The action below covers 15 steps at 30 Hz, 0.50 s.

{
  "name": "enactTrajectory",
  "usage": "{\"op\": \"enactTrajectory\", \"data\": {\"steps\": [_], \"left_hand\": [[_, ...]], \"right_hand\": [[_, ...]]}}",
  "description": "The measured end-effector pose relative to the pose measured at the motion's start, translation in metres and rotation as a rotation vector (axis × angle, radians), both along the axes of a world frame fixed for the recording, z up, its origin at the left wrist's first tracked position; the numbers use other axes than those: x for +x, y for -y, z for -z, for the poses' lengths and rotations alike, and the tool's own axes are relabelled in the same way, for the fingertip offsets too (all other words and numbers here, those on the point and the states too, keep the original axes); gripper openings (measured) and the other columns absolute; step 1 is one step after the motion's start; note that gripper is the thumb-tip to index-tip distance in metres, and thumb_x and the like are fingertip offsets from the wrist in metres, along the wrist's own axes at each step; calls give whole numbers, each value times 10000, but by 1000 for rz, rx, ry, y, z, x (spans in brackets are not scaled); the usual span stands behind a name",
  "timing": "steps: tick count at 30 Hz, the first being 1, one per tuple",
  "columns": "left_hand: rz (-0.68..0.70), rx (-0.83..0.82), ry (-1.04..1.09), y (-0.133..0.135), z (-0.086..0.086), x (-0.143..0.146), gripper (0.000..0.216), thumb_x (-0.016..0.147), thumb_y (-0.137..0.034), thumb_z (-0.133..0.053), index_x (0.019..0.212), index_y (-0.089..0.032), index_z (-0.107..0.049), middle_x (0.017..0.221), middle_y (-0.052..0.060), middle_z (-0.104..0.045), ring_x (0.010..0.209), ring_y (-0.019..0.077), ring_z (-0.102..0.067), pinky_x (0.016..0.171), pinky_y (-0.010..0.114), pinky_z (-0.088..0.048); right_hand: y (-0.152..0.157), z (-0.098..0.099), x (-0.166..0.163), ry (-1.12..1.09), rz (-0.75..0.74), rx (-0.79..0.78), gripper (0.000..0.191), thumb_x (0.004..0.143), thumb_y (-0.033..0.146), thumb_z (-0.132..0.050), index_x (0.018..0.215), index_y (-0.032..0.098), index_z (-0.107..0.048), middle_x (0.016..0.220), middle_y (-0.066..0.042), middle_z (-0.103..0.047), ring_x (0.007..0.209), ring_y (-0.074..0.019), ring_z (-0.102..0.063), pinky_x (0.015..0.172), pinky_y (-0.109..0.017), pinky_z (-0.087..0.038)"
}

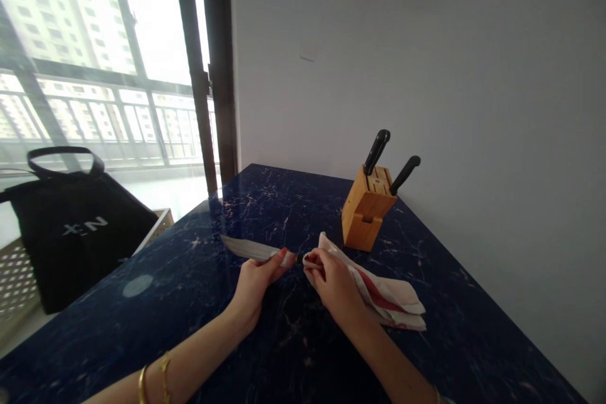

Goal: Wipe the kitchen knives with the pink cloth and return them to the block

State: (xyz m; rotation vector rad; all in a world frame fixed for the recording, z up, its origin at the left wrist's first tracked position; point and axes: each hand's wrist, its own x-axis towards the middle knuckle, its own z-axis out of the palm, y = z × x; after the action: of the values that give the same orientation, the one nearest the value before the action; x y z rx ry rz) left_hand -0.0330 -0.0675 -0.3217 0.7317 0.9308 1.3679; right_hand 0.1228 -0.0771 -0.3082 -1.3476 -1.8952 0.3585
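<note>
One metal knife [249, 247], gripped by the left hand [255, 281], pointed at the left edge of the veined bench [187, 290]; the right hand [334, 281] pinched folded cloth [402, 298].

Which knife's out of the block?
The knife in the left hand, blade exposed; the other two show only black handles above the wooden block.
</note>
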Motion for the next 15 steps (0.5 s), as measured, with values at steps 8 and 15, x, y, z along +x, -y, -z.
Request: {"op": "enactTrajectory", "data": {"steps": [8,15], "left_hand": [[20,17,-1,1,1,1,302,614,-310,-742,783,-66,-688,820,124,-713,798,219,-661,797,291,-508],[-4,-8,-27,-1,1,0,293,624,-304,-739,797,-73,-685,827,115,-712,786,201,-661,764,259,-514]], "right_hand": [[5,-3,-6,24,-31,71,213,779,103,-464,944,209,-547,913,-30,-617,887,-162,-567,799,-299,-436],[0,-3,3,46,29,27,172,769,128,-483,894,214,-565,877,-30,-625,852,-175,-580,762,-303,-444]]}}
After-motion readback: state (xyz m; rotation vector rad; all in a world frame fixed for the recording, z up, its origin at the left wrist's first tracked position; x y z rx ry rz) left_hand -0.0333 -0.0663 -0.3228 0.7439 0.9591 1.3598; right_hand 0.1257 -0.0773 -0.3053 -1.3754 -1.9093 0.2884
